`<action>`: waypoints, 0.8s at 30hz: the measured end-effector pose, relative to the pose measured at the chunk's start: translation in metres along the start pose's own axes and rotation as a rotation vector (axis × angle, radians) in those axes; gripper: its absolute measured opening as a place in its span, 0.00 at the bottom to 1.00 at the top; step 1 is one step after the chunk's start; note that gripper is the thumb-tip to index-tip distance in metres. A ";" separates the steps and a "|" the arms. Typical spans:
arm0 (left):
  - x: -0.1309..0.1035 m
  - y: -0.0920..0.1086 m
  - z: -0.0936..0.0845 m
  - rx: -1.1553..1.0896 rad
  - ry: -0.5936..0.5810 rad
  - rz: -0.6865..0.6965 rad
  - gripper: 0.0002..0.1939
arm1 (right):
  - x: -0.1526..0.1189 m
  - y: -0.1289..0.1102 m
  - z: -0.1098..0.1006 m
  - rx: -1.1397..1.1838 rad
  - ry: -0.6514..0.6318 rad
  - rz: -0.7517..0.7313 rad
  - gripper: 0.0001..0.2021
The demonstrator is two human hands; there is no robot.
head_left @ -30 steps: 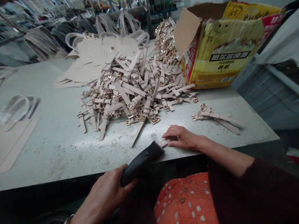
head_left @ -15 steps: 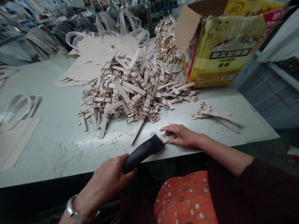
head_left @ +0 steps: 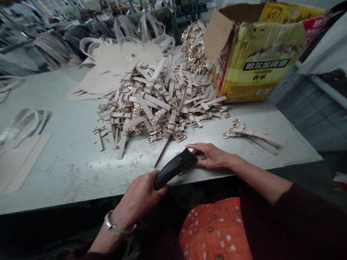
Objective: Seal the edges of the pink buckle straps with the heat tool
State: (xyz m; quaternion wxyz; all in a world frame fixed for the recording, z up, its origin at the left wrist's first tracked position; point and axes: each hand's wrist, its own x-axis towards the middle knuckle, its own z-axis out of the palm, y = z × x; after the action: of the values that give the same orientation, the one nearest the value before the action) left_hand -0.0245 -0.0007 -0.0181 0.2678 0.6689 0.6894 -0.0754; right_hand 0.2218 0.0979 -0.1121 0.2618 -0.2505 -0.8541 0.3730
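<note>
My left hand [head_left: 141, 195] is wrapped round the rear end of a black handheld tool [head_left: 173, 168] at the table's front edge. The tool's front end meets the fingers of my right hand [head_left: 212, 156], which pinch a short beige strap [head_left: 201, 157] against the table; the strap is mostly hidden by the fingers and the tool. Just beyond both hands lies a large heap of beige buckled straps [head_left: 161, 104] with gold buckles. A few more straps [head_left: 252, 134] lie crossed together to the right of my right hand.
A yellow cardboard box [head_left: 253, 62] stands open at the back right, beside a heap of gold-buckled pieces [head_left: 193, 46]. Flat beige panels [head_left: 125, 57] with handles lie behind the straps, others [head_left: 21, 162] at the left. The table [head_left: 78, 179] ends just before me.
My left hand and the black tool have moved right and slightly up, so the tool's front end now covers the strap end at my right fingers. My right hand has barely moved.
</note>
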 end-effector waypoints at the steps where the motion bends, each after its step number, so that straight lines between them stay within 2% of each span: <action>1: -0.003 -0.005 -0.001 -0.014 0.003 -0.014 0.14 | 0.000 -0.001 0.000 -0.006 0.003 -0.007 0.29; 5: -0.020 -0.028 -0.008 -0.034 -0.017 -0.108 0.16 | 0.001 -0.003 0.002 -0.097 0.010 -0.039 0.21; 10: -0.028 -0.041 -0.008 0.006 -0.044 -0.103 0.14 | 0.003 -0.002 0.004 -0.139 -0.030 -0.022 0.12; 15: -0.016 -0.032 -0.002 0.020 -0.040 -0.060 0.13 | 0.005 -0.001 0.003 -0.145 -0.050 -0.018 0.11; 20: -0.001 -0.017 0.004 -0.032 0.015 -0.021 0.13 | 0.010 -0.005 0.006 -0.210 -0.053 0.009 0.08; 24: -0.003 -0.021 0.003 -0.042 0.031 -0.039 0.14 | 0.011 -0.009 0.007 -0.253 -0.010 0.044 0.08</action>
State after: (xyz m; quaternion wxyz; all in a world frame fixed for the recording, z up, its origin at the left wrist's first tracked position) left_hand -0.0436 -0.0068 -0.0249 0.2694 0.6506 0.7078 -0.0558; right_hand 0.2071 0.0956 -0.1063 0.2153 -0.2984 -0.8900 0.2692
